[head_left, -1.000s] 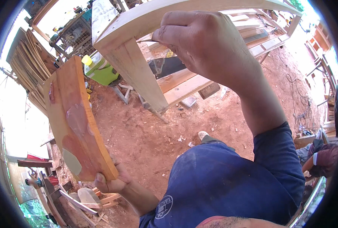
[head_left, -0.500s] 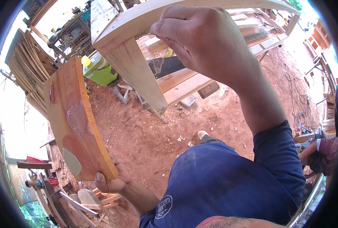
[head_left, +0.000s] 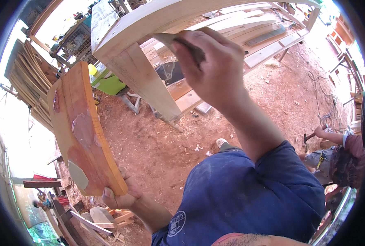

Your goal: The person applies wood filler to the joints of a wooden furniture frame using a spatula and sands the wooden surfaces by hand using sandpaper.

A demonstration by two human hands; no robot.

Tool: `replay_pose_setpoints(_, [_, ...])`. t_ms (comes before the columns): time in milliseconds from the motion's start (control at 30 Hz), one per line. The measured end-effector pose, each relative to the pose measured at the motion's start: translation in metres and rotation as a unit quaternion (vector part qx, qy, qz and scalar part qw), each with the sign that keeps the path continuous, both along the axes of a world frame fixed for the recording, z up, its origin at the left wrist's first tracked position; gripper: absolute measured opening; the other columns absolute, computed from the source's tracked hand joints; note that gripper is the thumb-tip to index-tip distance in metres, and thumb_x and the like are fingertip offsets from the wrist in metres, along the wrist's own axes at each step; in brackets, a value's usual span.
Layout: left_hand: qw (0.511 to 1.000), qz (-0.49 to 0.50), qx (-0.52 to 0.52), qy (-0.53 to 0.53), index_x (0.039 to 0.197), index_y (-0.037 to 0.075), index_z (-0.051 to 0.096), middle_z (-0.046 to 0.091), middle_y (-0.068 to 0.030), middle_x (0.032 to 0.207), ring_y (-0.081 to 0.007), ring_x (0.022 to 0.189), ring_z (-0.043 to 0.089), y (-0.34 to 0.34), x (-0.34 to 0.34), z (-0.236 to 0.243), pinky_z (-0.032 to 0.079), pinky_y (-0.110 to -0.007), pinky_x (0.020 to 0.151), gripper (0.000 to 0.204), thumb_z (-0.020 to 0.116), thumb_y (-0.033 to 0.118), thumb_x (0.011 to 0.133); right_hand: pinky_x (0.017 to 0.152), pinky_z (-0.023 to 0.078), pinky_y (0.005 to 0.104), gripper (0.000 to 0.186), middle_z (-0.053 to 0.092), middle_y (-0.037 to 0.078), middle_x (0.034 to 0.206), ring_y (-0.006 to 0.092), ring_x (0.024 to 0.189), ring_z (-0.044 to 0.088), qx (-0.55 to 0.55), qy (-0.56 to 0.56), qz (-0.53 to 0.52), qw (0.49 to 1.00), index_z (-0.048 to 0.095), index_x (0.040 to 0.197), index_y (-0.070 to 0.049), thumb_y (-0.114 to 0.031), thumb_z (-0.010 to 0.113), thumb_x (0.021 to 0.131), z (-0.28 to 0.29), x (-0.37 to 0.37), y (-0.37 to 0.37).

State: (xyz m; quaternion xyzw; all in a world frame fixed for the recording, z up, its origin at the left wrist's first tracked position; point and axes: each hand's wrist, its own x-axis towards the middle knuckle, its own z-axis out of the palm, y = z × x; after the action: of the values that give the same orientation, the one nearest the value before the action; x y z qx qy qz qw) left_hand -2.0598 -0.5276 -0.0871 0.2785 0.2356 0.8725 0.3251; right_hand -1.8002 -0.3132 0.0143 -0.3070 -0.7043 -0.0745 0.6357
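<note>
My left hand grips the lower end of a curved wooden board, thumb on its face. Smears of reddish-brown filler and a pale grey-green patch lie on that board, which is held tilted up. My right hand is closed around a thin flat scraper; its tip points left, close to the inner corner of a pale wooden frame. Whether the tip touches the wood I cannot tell.
Timber strips and a handsaw lie on the slats beyond the frame. A green container stands left of it. Boards lean at far left. At right, another person's hand holds a hammer. Shavings litter the dirt floor.
My right hand has moved down and left and turned, bringing the scraper into sight. The board in my left hand stays nearly still. The other person's hammer has come into view.
</note>
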Motion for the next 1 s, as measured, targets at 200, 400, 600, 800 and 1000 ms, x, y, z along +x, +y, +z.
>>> replay_pose_setpoints(200, [1.000,0.001,0.026,0.005,0.152,-0.004,0.033,0.052,-0.0223,0.135,-0.0315,0.118,0.058,-0.008,-0.005,0.000,0.063,-0.031,0.080,0.087,0.073,0.019,0.078,0.069,0.058,0.0300,0.017,0.074,0.014,0.092,0.0194,0.080,0.074,-0.113,0.055,0.075,0.989,0.071,0.107,0.007,-0.005,0.071,0.095,-0.011,0.011,-0.022])
replay_pose_setpoints(400, [1.000,0.005,0.019,-0.010,0.154,-0.004,0.031,0.052,-0.0231,0.138,-0.0342,0.122,0.058,-0.009,-0.014,-0.001,0.063,-0.032,0.080,0.090,0.073,0.019,0.078,0.075,0.055,0.0378,0.023,0.069,0.021,0.103,0.0338,0.086,0.071,-0.093,0.072,0.111,0.987,0.066,0.116,0.007,-0.003,0.063,0.095,-0.019,-0.023,-0.034])
replay_pose_setpoints(600, [1.000,0.021,-0.012,-0.018,0.152,-0.008,0.035,0.055,-0.0249,0.136,-0.0352,0.116,0.062,-0.019,-0.029,-0.005,0.058,-0.033,0.079,0.091,0.074,0.021,0.074,0.076,0.056,0.0403,0.025,0.068,0.022,0.107,0.0368,0.087,0.070,-0.107,0.089,0.082,0.987,0.065,0.118,0.008,-0.002,0.060,0.095,-0.013,-0.048,-0.043])
replay_pose_setpoints(800, [0.999,0.009,-0.016,-0.035,0.152,-0.008,0.034,0.056,-0.0265,0.135,-0.0341,0.114,0.063,-0.029,-0.050,-0.008,0.059,-0.032,0.078,0.090,0.072,0.021,0.076,0.078,0.057,0.0438,0.029,0.067,0.024,0.106,0.0393,0.089,0.069,-0.103,0.058,-0.006,0.993,0.065,0.119,0.011,0.000,0.059,0.094,-0.005,-0.075,-0.057])
replay_pose_setpoints(1000, [1.000,-0.026,0.016,-0.001,0.155,-0.005,0.030,0.050,-0.0268,0.144,-0.0405,0.131,0.056,-0.036,-0.064,-0.004,0.064,-0.034,0.084,0.085,0.069,0.019,0.084,0.081,0.057,0.0437,0.031,0.067,0.024,0.107,0.0396,0.090,0.069,-0.048,-0.043,-0.047,0.997,0.066,0.117,0.011,0.001,0.061,0.089,0.003,-0.076,-0.055])
